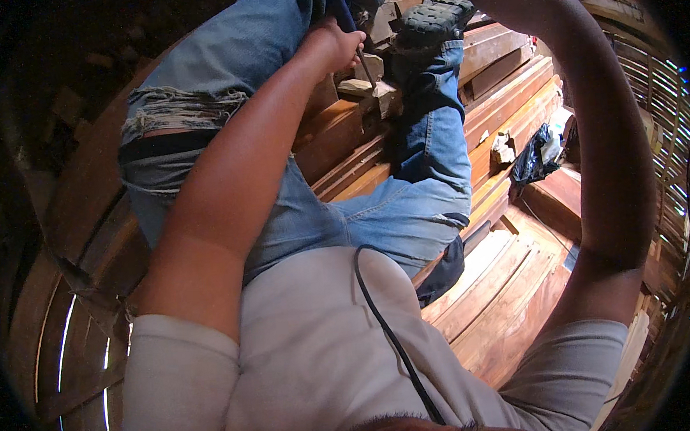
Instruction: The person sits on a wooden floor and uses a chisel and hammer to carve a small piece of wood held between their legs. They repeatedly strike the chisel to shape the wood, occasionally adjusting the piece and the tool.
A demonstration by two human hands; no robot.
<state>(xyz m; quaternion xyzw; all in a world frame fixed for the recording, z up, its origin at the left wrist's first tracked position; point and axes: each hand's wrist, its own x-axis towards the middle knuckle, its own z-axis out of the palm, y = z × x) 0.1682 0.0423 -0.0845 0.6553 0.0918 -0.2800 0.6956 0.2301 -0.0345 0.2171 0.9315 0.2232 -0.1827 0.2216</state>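
Observation:
My left hand [342,45] is closed at the top centre, between my legs. From it a thin dark rod [366,68] points down toward small pale wood pieces [385,96]. A dark blue length [342,11] shows on the other side of the fist and looks like the same tool's handle; its exact kind cannot be made out. My right forearm [605,108] bends up along the right side and runs out at the top edge. The right hand itself is cut off there, so its fingers do not show.
Stacked brown planks [504,125] lie beside my right leg. A black plastic bag [533,155] and a crumpled pale scrap [504,148] rest by them. My jeans-clad legs [427,149] flank the work spot. A black cord [394,342] crosses my shirt. A slatted wall [660,121] curves at right.

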